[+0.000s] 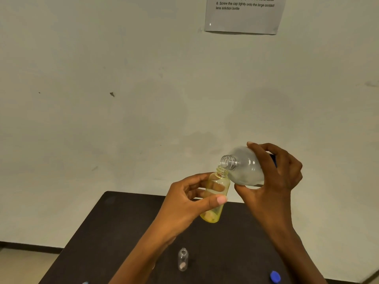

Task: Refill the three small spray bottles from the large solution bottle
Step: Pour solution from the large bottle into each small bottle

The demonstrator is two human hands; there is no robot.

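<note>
My left hand [190,199] grips a small yellow see-through bottle [217,193], uncapped and held nearly upright above the table. My right hand [274,175] holds the large clear solution bottle [244,167], tipped over to the left so that its open threaded mouth rests right over the yellow bottle's neck. A small clear bottle [183,259] stands uncapped on the dark table, below my left forearm. A blue cap [275,276] lies near the table's front right.
The dark table [114,226] stands against a pale wall. A printed instruction sheet [244,15] hangs on the wall above. A small bluish object [85,282] peeks in at the bottom edge, left of my arms.
</note>
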